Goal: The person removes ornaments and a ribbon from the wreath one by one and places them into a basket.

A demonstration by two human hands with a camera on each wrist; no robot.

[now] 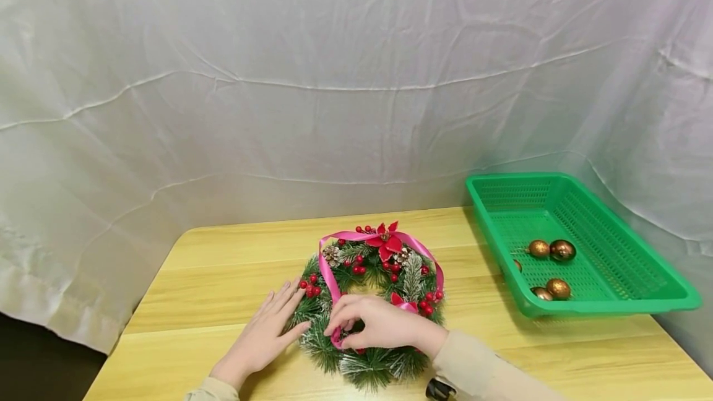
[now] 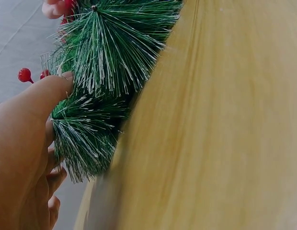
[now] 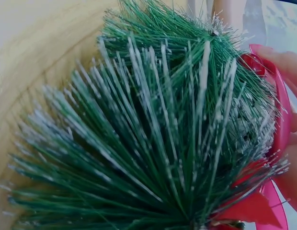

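Observation:
A green wreath [image 1: 370, 367] with frosted tips, red berries, pinecones and red poinsettias lies flat on the table. Around its ring runs a pink ribbon [image 1: 328, 274], draped over the top and down both sides. My right hand [image 1: 384, 323] reaches across the wreath and pinches the ribbon between thumb and fingers at the lower left of the ring. Fingers extended, my left hand [image 1: 270, 330] rests against the wreath's left edge. In the left wrist view its thumb [image 2: 57, 93] touches the pine needles. The right wrist view shows the pink ribbon [image 3: 282, 115] by the right fingers.
A green plastic basket [image 1: 613, 308] stands on the right of the wooden table [image 1: 223, 265], holding several shiny bronze balls [image 1: 559, 289]. Pale cloth [image 1: 334, 129] hangs behind the table. A black item [image 1: 440, 388] is by the right sleeve.

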